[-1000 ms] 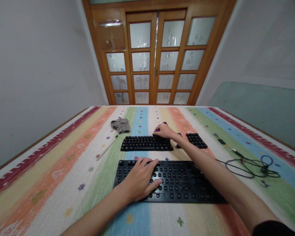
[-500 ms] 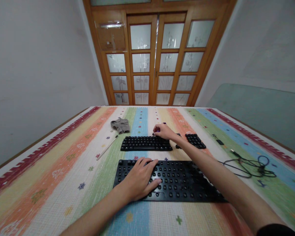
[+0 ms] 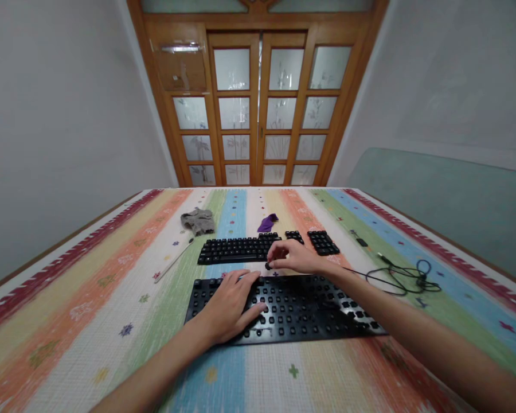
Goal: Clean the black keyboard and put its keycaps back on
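Observation:
My left hand (image 3: 230, 307) lies flat on the left part of a black keyboard base (image 3: 301, 312) with bare switches, fingers spread on it. My right hand (image 3: 293, 257) hovers just behind that base and pinches a small black keycap (image 3: 268, 265) between thumb and fingers. Behind it lies a block of black keycaps (image 3: 236, 250) laid out in rows, with two smaller keycap groups (image 3: 322, 242) to its right. A purple object (image 3: 267, 222) lies behind the rows.
A grey cloth (image 3: 197, 220) and a thin white tool (image 3: 174, 260) lie at the left on the striped tablecloth (image 3: 90, 298). A black cable (image 3: 402, 275) coils at the right. Wooden glass-panelled doors (image 3: 258, 103) stand behind the table.
My right hand has drawn back from the far edge of the keycap rows toward the keyboard base, now holding a keycap. The purple object it covered is uncovered. My left hand stayed put.

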Demonstrator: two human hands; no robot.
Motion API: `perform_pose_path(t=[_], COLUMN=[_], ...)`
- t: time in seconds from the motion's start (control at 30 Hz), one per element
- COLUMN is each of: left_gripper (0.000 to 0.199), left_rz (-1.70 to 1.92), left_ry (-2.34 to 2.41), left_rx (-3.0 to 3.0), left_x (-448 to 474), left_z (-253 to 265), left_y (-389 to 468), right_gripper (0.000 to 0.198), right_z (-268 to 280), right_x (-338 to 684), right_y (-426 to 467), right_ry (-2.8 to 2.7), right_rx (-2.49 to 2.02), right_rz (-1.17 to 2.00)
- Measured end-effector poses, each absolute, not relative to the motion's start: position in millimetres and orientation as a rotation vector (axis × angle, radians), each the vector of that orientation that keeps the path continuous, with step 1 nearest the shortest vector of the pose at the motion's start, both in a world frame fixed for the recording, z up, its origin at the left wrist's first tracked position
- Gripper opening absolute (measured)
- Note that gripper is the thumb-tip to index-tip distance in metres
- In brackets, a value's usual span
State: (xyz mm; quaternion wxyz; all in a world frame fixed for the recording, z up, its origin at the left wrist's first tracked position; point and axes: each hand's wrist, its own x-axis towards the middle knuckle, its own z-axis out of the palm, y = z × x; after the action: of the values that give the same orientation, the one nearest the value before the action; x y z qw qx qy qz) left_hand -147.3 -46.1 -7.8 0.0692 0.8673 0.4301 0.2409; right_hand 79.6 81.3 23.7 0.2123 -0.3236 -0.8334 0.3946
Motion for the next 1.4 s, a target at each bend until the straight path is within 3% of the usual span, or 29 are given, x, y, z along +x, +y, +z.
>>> perform_pose_path(t=[0.27,0.63,1.4], left_gripper=[0.053,0.055,0.053], left_rz=[0.727,0.712,0.646], left_ry=[1.281,1.264,1.260], left_rx=[2.596,2.577,2.541], left_x=[-142.4,-140.2,-135.9], left_z=[-8.3,-11.8,-7.2], left_y=[-43.7,-41.5,-44.4], right_gripper=[0.007,0.012,0.012], right_z=[8.8,12.9,11.4], right_x=[74.0,73.5,75.4], right_y=[52.5,40.1,36.9], right_ry=[-2.395,-2.470,-2.532], right_rx=[-0.890,-0.822,-0.813], right_rz=[0.722,0.532,0.437])
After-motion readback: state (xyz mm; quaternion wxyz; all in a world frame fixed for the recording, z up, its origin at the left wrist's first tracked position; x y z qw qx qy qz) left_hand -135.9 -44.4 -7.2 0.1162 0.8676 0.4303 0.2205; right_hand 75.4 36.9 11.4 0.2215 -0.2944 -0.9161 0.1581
